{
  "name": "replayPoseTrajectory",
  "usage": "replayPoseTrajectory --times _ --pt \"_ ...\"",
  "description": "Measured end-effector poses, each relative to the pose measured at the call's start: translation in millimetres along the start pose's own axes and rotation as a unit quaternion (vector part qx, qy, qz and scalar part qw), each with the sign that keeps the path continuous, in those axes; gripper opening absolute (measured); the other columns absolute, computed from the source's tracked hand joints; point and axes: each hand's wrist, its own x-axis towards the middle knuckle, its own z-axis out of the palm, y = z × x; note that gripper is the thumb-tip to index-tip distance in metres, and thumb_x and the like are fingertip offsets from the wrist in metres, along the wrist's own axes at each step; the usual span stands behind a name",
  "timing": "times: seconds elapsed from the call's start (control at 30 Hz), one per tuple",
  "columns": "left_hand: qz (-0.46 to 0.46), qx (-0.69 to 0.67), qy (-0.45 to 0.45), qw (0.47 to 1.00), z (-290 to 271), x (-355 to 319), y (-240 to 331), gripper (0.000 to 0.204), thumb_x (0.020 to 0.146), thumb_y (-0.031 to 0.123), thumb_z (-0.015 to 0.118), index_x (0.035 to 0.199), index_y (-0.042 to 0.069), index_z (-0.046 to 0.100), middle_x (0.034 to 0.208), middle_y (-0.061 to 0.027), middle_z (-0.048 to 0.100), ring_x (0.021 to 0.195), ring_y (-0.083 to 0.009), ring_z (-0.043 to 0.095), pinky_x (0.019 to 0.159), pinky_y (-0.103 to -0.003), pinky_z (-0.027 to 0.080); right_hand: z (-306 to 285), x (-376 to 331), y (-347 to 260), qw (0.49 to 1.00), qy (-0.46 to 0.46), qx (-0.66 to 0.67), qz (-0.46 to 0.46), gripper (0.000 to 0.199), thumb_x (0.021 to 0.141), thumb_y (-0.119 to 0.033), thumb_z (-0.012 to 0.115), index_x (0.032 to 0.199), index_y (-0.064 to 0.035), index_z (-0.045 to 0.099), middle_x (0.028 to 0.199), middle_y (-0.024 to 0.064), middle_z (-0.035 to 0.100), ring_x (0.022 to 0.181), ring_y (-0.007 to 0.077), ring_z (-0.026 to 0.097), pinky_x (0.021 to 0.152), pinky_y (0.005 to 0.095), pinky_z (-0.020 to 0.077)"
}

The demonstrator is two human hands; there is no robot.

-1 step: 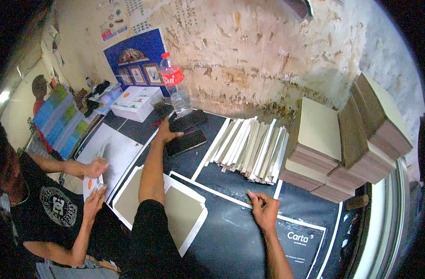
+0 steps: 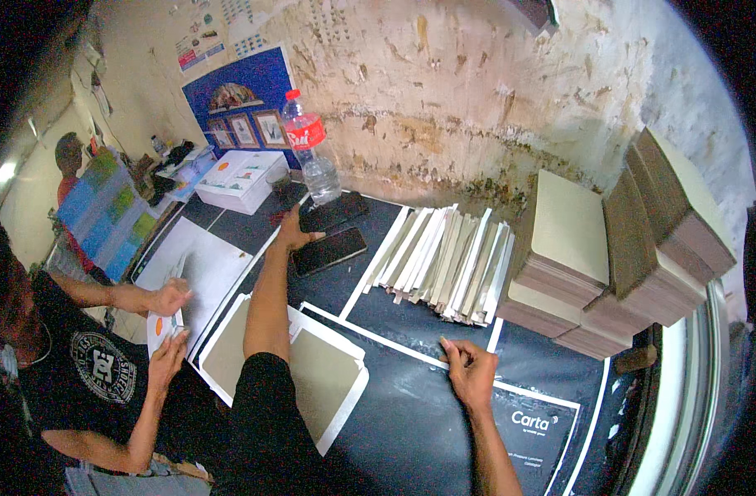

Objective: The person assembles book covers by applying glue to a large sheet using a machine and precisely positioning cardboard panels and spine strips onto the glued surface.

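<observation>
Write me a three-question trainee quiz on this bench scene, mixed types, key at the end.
1. Multiple choice: which is nearest the camera wearer's right hand?
A) the blue poster
B) the pale strips
C) the stack of printed sheets
2. True or false: the wearer's left hand is beside a dark phone.
3. Fill in: the bottle has a ____ cap.

Key: 1 B; 2 true; 3 red.

The person's left sleeve (image 2: 262, 422) is plain black, its hem (image 2: 266, 358) ending at the left forearm (image 2: 265, 310). The left hand (image 2: 294, 233), right hand (image 2: 472, 376) and right forearm (image 2: 492, 450) are bare.
</observation>
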Motion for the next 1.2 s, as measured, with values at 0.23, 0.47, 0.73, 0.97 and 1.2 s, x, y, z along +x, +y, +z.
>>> replayPoseTrajectory --times 0.23,0.47,0.73,0.97,1.2 --pt "-0.035 0.09 -0.031 0.995 -8 21 -9 0.136 0.05 0.045 0.097 0.154 0.001 0.021 0.155 -0.0276 0.024 0.142 -0.0425 0.032 0.118 -0.044 0.031 2 2 -4 1.0 -0.002 -0.017 0.018 0.019 0.09 -0.019 0.072 0.085 -0.0012 0.075 0.063 0.008 0.069 0.048 0.0106 0.053 0.05 0.0292 0.0432" --pt "-0.042 -0.044 -0.069 0.996 -21 21 -21 0.153 0.044 0.049 0.098 0.157 0.002 0.006 0.159 -0.0292 0.018 0.147 -0.0425 0.022 0.119 -0.045 0.029 4 0 -14 0.998 -0.022 -0.045 0.026 0.018 0.09 -0.018 0.072 0.086 -0.0008 0.076 0.063 0.0094 0.069 0.049 0.011 0.054 0.051 0.0295 0.0438" --pt "0.102 0.011 0.103 0.989 5 10 -7 0.122 0.041 0.035 0.102 0.141 0.008 0.038 0.128 -0.0232 0.04 0.13 -0.0415 0.039 0.109 -0.047 0.04 3 2 -2 1.0 0.0 -0.019 0.006 0.019 0.09 -0.02 0.073 0.087 -0.0018 0.077 0.06 0.0089 0.066 0.048 0.0094 0.048 0.048 0.029 0.0382" --pt "0.092 -0.057 0.093 0.99 10 9 -11 0.11 0.053 0.018 0.097 0.141 0.022 0.032 0.133 -0.0258 0.036 0.128 -0.0442 0.041 0.11 -0.05 0.039 9 0 3 1.0 0.005 -0.011 0.004 0.021 0.091 -0.023 0.073 0.086 -0.0026 0.076 0.06 0.0083 0.066 0.047 0.0105 0.048 0.048 0.0299 0.0385" --pt "0.097 -0.059 0.1 0.988 16 9 -9 0.11 0.054 0.018 0.096 0.143 0.023 0.032 0.133 -0.0265 0.039 0.13 -0.0458 0.039 0.11 -0.052 0.039 6 1 6 0.999 0.005 -0.034 0.005 0.021 0.091 -0.023 0.073 0.085 -0.0032 0.076 0.059 0.0069 0.065 0.047 0.0108 0.049 0.049 0.0304 0.0395"
